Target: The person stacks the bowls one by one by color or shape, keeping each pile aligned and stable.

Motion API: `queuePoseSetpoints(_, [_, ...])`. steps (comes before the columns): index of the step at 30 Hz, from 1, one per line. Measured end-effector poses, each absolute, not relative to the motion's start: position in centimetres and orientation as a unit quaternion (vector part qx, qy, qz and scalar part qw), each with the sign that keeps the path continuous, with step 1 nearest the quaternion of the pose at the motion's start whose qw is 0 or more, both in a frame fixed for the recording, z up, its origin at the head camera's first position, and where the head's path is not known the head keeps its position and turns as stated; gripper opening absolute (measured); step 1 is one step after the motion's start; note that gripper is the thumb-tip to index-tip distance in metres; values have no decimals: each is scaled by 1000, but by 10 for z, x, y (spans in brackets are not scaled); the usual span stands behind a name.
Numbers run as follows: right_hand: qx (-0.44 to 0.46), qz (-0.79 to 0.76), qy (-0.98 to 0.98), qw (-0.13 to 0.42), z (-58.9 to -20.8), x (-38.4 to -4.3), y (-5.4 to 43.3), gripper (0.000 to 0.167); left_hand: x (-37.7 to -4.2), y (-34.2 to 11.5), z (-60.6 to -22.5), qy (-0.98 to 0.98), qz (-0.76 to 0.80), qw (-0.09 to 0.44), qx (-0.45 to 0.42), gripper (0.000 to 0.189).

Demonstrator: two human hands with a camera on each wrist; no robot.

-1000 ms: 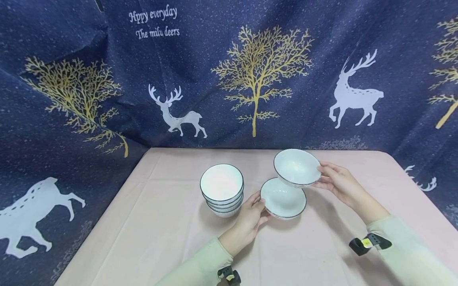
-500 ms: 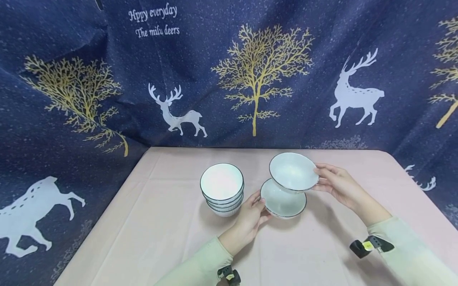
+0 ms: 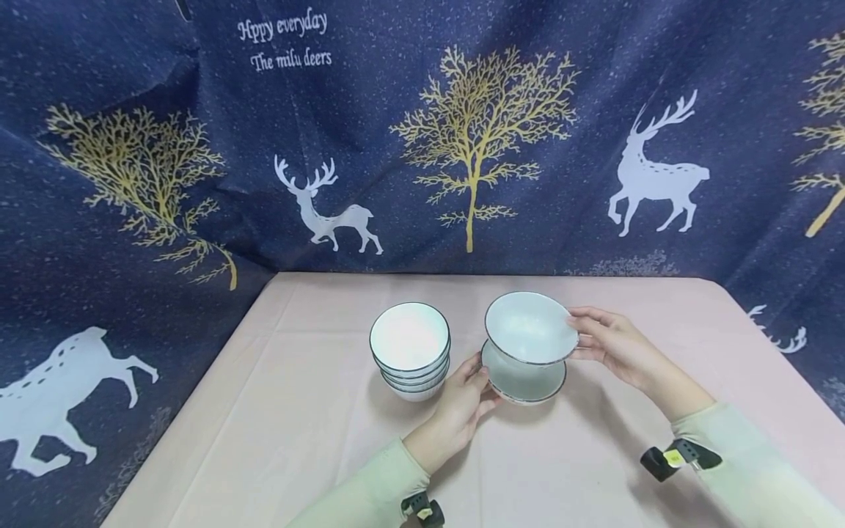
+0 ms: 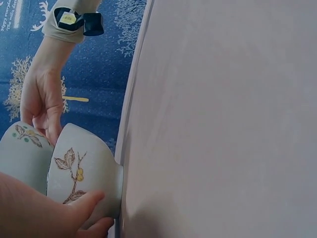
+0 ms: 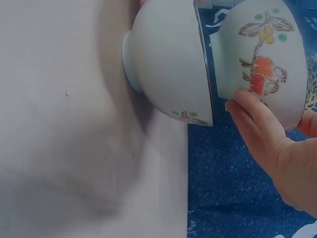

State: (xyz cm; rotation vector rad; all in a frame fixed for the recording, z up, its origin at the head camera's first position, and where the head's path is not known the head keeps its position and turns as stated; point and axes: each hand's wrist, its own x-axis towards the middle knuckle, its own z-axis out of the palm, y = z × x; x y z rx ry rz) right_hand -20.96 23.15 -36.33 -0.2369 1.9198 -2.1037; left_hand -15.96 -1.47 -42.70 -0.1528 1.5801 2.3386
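In the head view my right hand (image 3: 620, 348) grips a white, dark-rimmed bowl (image 3: 531, 326) by its right side, thumb at the rim. That bowl hangs over a second white bowl (image 3: 524, 389) on the table and partly hides it. My left hand (image 3: 452, 411) holds this lower bowl at its left side. The right wrist view shows the upper bowl (image 5: 297, 54), painted with red and orange fruit, its foot close above the lower bowl's rim (image 5: 204, 59). A brown leafy branch decorates the lower bowl (image 4: 99, 163) in the left wrist view.
A stack of several similar bowls (image 3: 409, 337) stands just left of my left hand. Pale pink cloth covers the table (image 3: 297, 425). Behind it hangs a dark blue curtain (image 3: 541, 44) with deer and trees.
My right hand has brought the upper bowl left and down, so it now covers more of the lower bowl. The left hand, lower bowl and stack have stayed in place.
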Motion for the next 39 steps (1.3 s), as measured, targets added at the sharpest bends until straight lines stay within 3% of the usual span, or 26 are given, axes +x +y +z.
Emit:
queuePoseSetpoints(3, [-81, -718, 676, 144, -364, -209, 230, 51, -159, -15, -427, 552, 817, 161, -53, 50])
queuePoseSetpoints(17, [-88, -717, 673, 159, -366, -208, 224, 28, -159, -16, -427, 546, 822, 157, -51, 50])
queuePoseSetpoints(28, [-83, -699, 691, 164, -364, -206, 221, 53, -159, -15, -427, 537, 828, 156, -51, 48])
queuePoseSetpoints(39, [-73, -678, 713, 165, -365, -202, 219, 54, -160, -16, -428, 540, 826, 158, -48, 48])
